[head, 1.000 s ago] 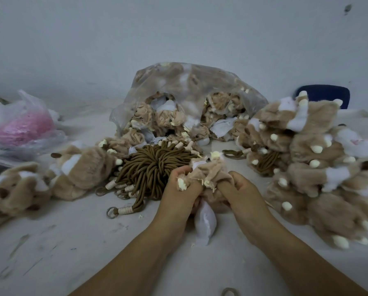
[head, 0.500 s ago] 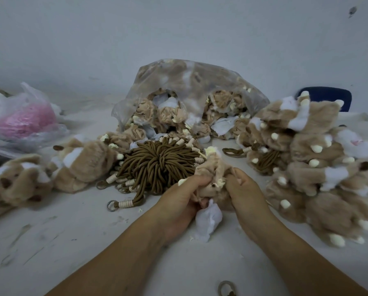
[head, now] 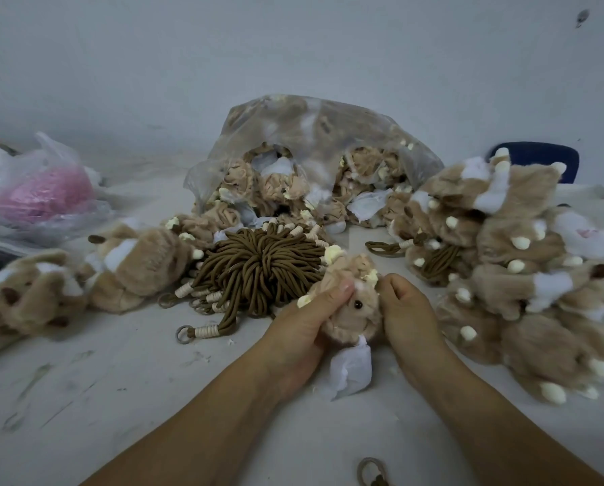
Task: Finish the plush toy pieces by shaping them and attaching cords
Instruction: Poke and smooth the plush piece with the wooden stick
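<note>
Brown cord loop on a grey metal ring (head: 372, 470) lies at the near edge, cut off by the frame. Scuffed white tabletop (head: 83, 398) lies under everything. Both forearms reach forward over it.

Left hand (head: 304, 324) cups the small tan plush toy piece (head: 354, 305) from the left, thumb laid across its top, fingers wrapped beneath. Right hand (head: 404, 310), fingers curled in, pinches the piece's right side. The piece sits between the two hands, low over the table, with one dark bead eye showing. A white fabric flap (head: 351, 366) hangs from its underside onto the tabletop.

Just behind the left hand is a round bundle of brown cords (head: 258, 264) with cream-wrapped ends. It is partly hidden by the piece's top. One cord end with a ring (head: 202, 333) trails loose at near left.

At right, near the right wrist, stands a heaped pile of tan-and-white plush toys (head: 525, 275). At left lie two more tan plush toys (head: 135, 264).

Behind the bundle is a clear plastic bag (head: 311, 135), mouth open, crumpled tan pieces spilling out. At far left is a thin plastic bag with pink contents (head: 37, 191). At far right a blue chair back (head: 539, 159) shows behind the pile.
</note>
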Tool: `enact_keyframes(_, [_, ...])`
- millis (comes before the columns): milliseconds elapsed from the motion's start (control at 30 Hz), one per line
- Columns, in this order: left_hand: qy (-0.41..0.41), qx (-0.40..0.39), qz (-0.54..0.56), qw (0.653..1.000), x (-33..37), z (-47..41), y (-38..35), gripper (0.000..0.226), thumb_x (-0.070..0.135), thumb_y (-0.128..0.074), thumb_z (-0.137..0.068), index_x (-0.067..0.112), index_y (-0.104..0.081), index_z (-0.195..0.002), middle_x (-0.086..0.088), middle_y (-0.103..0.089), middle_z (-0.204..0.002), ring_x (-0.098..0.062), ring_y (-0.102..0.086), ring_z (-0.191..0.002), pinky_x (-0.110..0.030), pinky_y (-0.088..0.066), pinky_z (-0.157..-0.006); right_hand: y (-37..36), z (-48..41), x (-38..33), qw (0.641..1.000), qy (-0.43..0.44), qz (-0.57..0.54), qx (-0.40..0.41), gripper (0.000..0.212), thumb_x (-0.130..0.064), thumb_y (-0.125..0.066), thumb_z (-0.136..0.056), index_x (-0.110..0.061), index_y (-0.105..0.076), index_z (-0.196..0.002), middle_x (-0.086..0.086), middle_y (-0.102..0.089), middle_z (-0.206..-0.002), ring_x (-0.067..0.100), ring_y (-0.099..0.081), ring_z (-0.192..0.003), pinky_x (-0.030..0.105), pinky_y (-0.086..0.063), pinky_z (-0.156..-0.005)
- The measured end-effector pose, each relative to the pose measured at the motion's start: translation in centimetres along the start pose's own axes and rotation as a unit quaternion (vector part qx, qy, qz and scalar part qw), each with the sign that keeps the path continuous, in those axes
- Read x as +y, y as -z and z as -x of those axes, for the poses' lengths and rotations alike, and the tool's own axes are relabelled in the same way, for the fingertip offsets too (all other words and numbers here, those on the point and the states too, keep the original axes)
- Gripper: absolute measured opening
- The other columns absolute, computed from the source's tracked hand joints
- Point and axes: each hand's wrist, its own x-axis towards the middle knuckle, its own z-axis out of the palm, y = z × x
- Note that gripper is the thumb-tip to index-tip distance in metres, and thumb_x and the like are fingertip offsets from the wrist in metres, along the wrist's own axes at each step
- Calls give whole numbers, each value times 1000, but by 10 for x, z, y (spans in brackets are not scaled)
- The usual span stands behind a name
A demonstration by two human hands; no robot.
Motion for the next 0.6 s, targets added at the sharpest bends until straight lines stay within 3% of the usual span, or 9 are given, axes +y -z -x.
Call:
enact_keyframes(133, [-29, 66, -23, 997, -3, -5, 4, 49, 26, -71, -84, -3, -64, -122, -22, -68, -120, -33, -65, -114, -42, -51, -101, 1, -3, 1, 997, -26, -71, 5, 29, -26, -52, -94, -7, -52, -72, 12, -51, -70, 22, -45, -68, 38, -39, -64])
enact_keyframes(233, [-47, 97, -37, 993, -1, -7, 8, 48, 27, -68, -82, -4, -66, -119, -23, -70, -115, -34, -67, -110, -41, -54, -97, 0, -5, 1, 994, -42, -100, -7, 23, -24, -52, -93, -10, -57, -76, 15, -57, -75, 22, -51, -73, 42, -43, -71])
enact_keyframes(333, [-50, 76, -15, 996, -1, -8, 7, 48, 27, -63, -88, -3, -62, -124, -23, -67, -121, -34, -64, -115, -41, -53, -98, 0, -4, 5, 999, 16, 29, -6, 34, -27, -48, -94, -17, -41, -62, -5, -43, -57, 8, -40, -57, 29, -34, -56])
enact_keyframes(433, [-35, 35, 21, 999, 1, -8, 8, 48, 29, -57, -94, -2, -57, -131, -24, -61, -131, -34, -58, -124, -40, -49, -104, 0, -3, 3, 994, 51, 96, -4, 34, -29, -45, -96, -18, -40, -65, -10, -41, -53, 5, -35, -51, 30, -32, -52])
enact_keyframes(533, [-10, 4, 24, 1000, 6, -5, 10, 48, 31, -51, -98, 0, -56, -134, -22, -59, -135, -30, -57, -127, -37, -48, -105, -2, -1, -1, 993, 74, 94, -14, 27, -25, -43, -98, -8, -50, -79, 4, -56, -77, 14, -49, -67, 30, -40, -62])
enact_keyframes(600, [1, -5, 33, 999, 9, -5, 9, 47, 33, -53, -96, 1, -61, -130, -20, -61, -132, -27, -60, -122, -34, -51, -100, -4, 0, -1, 990, 90, 102, -29, 23, -20, -42, -100, -4, -53, -89, 9, -57, -93, 21, -56, -81, 33, -45, -73])
